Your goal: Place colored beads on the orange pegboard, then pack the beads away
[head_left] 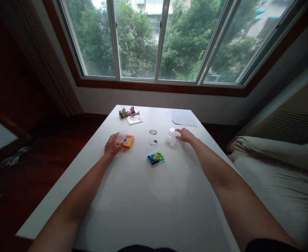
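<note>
My left hand [113, 144] is at the left of the table, its fingers closed round a small translucent plastic box [121, 137]. That box overlaps the left part of a flat yellow-orange box [128, 141] with printing on it. Over to the right, my right hand [185, 135] grips the edge of a clear plastic container [171, 137] between thumb and fingers. Between the hands and nearer to me lies a shallow tray [155, 159] of small blue, yellow and green pieces, touched by neither hand. What the clear container holds, if anything, cannot be made out.
Two round cable holes [153, 132] pierce the white table [154, 196]. Toward the far left edge stand small colourful figures [127, 112] beside a pastel card [134, 119]. Sheets of paper [184, 118] lie far right. A pale sofa [277, 168] stands on the right.
</note>
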`<state>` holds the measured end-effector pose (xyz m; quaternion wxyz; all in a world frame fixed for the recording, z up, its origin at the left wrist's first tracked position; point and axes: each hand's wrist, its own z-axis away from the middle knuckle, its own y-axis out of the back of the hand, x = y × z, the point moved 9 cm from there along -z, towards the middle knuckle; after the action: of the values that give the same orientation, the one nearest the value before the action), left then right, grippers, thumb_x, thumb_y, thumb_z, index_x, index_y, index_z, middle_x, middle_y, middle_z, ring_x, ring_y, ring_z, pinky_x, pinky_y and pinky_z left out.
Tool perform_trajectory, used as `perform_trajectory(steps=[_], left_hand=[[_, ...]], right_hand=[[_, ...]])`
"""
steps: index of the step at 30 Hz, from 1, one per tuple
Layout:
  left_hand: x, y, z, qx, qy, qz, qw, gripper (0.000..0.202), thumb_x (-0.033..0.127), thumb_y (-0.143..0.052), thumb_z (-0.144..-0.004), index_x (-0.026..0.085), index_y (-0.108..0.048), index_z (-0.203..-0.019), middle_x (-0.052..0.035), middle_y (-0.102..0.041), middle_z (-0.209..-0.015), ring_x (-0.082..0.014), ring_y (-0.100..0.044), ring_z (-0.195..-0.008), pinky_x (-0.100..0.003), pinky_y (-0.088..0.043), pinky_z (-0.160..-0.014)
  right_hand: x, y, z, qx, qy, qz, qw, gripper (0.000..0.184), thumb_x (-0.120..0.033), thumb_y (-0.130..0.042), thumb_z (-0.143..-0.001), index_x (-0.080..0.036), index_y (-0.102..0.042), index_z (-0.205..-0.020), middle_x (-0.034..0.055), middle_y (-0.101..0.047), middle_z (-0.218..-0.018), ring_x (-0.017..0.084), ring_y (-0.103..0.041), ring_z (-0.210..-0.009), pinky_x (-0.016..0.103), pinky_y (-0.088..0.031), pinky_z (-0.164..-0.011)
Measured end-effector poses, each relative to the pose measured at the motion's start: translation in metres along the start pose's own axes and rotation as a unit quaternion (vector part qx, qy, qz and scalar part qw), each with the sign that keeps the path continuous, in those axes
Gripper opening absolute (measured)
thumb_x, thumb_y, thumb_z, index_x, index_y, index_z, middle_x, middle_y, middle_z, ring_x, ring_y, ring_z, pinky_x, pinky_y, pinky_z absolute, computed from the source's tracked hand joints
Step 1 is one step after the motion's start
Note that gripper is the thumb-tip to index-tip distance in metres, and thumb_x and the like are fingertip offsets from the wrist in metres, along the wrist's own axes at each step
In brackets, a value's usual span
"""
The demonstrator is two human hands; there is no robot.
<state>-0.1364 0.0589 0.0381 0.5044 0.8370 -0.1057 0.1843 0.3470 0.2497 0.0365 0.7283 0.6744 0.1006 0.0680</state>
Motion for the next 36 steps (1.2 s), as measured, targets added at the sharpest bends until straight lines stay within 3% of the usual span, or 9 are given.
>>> perform_trajectory(steps=[3,5,10,14,18,23,29,33,36], left_hand=[[-0.003,-0.003,-0.002,-0.011,0.006,0.004,1.0,0.062,0.043,-0.056,-0.089,0.025,-0.046,-0.148,-0.0094,-0.052,-0.145,-0.0276,-0.053,-0.13,-0.04,-0.046,-0.109],[-0.004,-0.005,-0.003,-0.015,0.011,0.002,1.0,0.063,0.043,-0.055,-0.09,0.025,-0.045,-0.149,-0.0101,-0.053,-0.143,-0.028,-0.053,-0.129,-0.041,-0.046,-0.11],[-0.006,-0.007,-0.004,-0.014,0.018,-0.002,1.0,0.066,0.044,-0.055,-0.09,0.022,-0.043,-0.15,-0.0124,-0.052,-0.143,-0.0289,-0.054,-0.128,-0.041,-0.047,-0.108],[-0.011,-0.003,-0.003,-0.008,0.037,0.002,0.999,0.068,0.044,-0.057,-0.088,0.022,-0.043,-0.15,-0.013,-0.052,-0.142,-0.0297,-0.057,-0.124,-0.042,-0.05,-0.105],[-0.012,0.0,-0.003,-0.004,0.027,0.013,1.0,0.068,0.04,-0.059,-0.085,0.021,-0.045,-0.149,-0.0134,-0.053,-0.14,-0.03,-0.056,-0.125,-0.044,-0.048,-0.108],[-0.013,0.003,-0.005,0.015,0.015,0.046,0.999,0.061,0.036,-0.058,-0.084,0.022,-0.05,-0.143,-0.0114,-0.052,-0.141,-0.0279,-0.052,-0.13,-0.042,-0.045,-0.113],[-0.012,-0.001,-0.007,0.012,-0.008,0.065,0.998,0.054,0.034,-0.052,-0.088,0.019,-0.053,-0.139,-0.0112,-0.046,-0.148,-0.027,-0.041,-0.142,-0.043,-0.035,-0.121],[0.0,0.01,-0.004,0.026,-0.024,0.033,0.999,0.052,0.043,-0.052,-0.09,0.02,-0.054,-0.137,-0.0123,-0.043,-0.152,-0.0291,-0.038,-0.143,-0.046,-0.033,-0.121],[0.025,0.021,0.003,0.028,-0.07,-0.01,0.997,0.056,0.047,-0.058,-0.088,0.023,-0.053,-0.139,-0.0114,-0.037,-0.157,-0.0308,-0.033,-0.146,-0.048,-0.028,-0.122]], right_hand=[[-0.016,0.027,0.008,0.035,-0.027,-0.013,0.999,0.065,-0.054,-0.067,-0.086,-0.029,-0.051,-0.144,0.0143,-0.047,-0.133,0.027,-0.058,-0.114,0.036,-0.045,-0.099],[-0.041,0.051,0.016,0.075,-0.041,-0.048,0.995,0.063,-0.058,-0.062,-0.088,-0.027,-0.052,-0.142,0.014,-0.046,-0.133,0.024,-0.061,-0.105,0.034,-0.047,-0.095],[-0.179,0.089,0.043,0.117,0.093,-0.096,0.984,0.06,-0.063,-0.056,-0.091,-0.027,-0.051,-0.14,0.0121,-0.047,-0.131,0.023,-0.062,-0.103,0.035,-0.048,-0.093],[-0.278,0.081,0.056,0.066,0.125,-0.072,0.987,0.068,-0.071,-0.053,-0.089,-0.026,-0.048,-0.139,0.0145,-0.046,-0.136,0.027,-0.063,-0.106,0.035,-0.051,-0.087],[-0.329,0.055,0.058,-0.011,0.114,-0.021,0.993,0.074,-0.076,-0.049,-0.088,-0.021,-0.047,-0.138,0.0189,-0.044,-0.141,0.028,-0.064,-0.106,0.033,-0.052,-0.08],[-0.36,0.038,0.063,-0.008,0.16,0.051,0.986,0.073,-0.076,-0.051,-0.088,-0.02,-0.053,-0.135,0.0195,-0.06,-0.126,0.026,-0.066,-0.101,0.033,-0.053,-0.077],[-0.364,0.033,0.064,-0.03,0.163,-0.046,0.985,0.063,-0.071,-0.039,-0.096,-0.019,-0.068,-0.118,0.0129,-0.07,-0.116,0.024,-0.066,-0.103,0.028,-0.05,-0.079],[-0.342,0.043,0.058,-0.034,0.181,-0.089,0.979,0.043,-0.052,-0.044,-0.1,-0.023,-0.069,-0.119,0.0083,-0.07,-0.119,0.024,-0.064,-0.107,0.03,-0.048,-0.083],[-0.292,0.066,0.044,0.032,0.153,-0.121,0.98,0.037,-0.045,-0.045,-0.101,-0.025,-0.067,-0.123,0.0059,-0.069,-0.121,0.022,-0.063,-0.107,0.028,-0.047,-0.082]])
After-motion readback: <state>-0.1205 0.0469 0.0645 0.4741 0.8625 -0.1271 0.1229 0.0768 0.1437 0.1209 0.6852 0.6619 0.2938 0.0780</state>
